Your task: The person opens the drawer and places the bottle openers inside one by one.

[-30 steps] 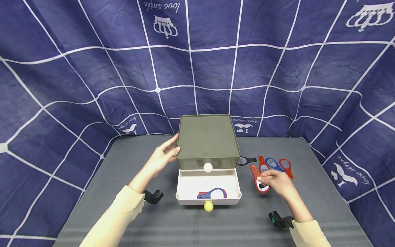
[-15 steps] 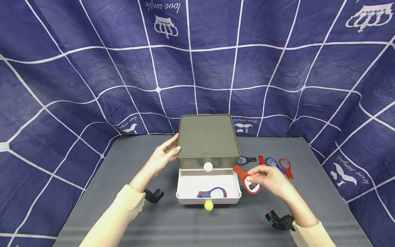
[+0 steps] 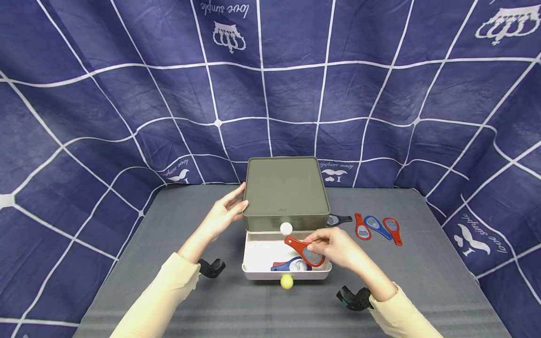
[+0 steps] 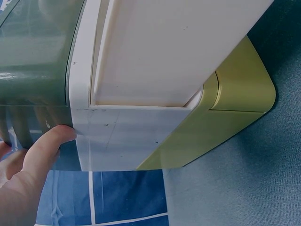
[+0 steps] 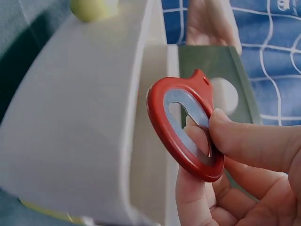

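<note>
In the head view my right hand [image 3: 338, 246] pinches a red bottle opener [image 3: 296, 244] with a metal insert between thumb and fingers. It is above the pulled-out white drawer [image 3: 255, 275], its handle end pointing left. Inside the drawer lie a blue bottle opener [image 3: 281, 267] and a red one mostly hidden beneath it. My left hand [image 3: 221, 216] rests against the left side of the green-topped drawer box [image 3: 287, 185], fingers extended. The left wrist view has a fingertip [image 4: 66, 133] touching the box's side wall. The right wrist view shows the held opener [image 5: 162, 110] close up.
Right of the box lie a black bottle opener [image 3: 341, 219], a red one [image 3: 360, 223], a blue one [image 3: 380, 228] and another red one [image 3: 393, 230]. A white knob [image 3: 286, 228] and a yellow knob [image 3: 286, 281] stick out in front. A patterned blue cloth [image 3: 291, 94] hangs behind.
My right hand has carried the red bottle opener left, from beside the other openers on the table to above the drawer. The left hand and the box have stayed put.
</note>
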`<state>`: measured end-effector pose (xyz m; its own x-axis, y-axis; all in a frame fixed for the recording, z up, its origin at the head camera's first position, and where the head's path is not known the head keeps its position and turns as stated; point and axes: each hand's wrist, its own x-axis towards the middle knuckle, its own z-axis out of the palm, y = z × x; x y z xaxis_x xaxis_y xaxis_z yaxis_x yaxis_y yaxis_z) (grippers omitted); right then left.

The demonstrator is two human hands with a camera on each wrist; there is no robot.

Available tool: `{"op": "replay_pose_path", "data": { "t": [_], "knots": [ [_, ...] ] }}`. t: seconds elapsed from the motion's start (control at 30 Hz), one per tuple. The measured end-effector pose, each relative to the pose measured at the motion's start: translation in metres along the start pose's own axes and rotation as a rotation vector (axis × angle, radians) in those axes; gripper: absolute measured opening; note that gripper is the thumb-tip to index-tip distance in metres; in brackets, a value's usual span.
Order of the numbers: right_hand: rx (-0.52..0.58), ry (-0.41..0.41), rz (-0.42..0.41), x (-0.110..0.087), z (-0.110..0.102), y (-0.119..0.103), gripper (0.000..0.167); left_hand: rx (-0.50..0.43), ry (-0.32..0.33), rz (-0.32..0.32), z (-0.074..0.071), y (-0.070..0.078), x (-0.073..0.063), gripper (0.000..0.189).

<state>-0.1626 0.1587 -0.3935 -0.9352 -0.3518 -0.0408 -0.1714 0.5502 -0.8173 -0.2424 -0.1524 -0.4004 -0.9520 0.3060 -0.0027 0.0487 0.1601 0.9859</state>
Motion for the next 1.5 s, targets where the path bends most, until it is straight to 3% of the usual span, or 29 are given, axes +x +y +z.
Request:
{"op": "replay_pose_path", "data": {
  "t": [0.57,0.97,1.3,1.5],
  "knots": [
    [-0.056,-0.029,-0.03,0.021,0.046,0.005,0.009,-0.014,-0.008,-0.004,0.001,0.0,0.0,0.061],
    [-0.226,0.103,-0.045,0.021,0.06,0.004,0.014,-0.007,0.0,-0.001,0.001,-0.001,0.001,0.062],
    [-0.203,0.097,-0.095,0.016,0.058,0.003,0.015,-0.003,-0.003,0.008,0.0,0.0,0.0,0.062],
    [-0.062,0.083,-0.082,0.009,0.05,-0.007,0.014,0.01,-0.001,0.009,0.0,0.0,0.001,0.062]
  ]
}}
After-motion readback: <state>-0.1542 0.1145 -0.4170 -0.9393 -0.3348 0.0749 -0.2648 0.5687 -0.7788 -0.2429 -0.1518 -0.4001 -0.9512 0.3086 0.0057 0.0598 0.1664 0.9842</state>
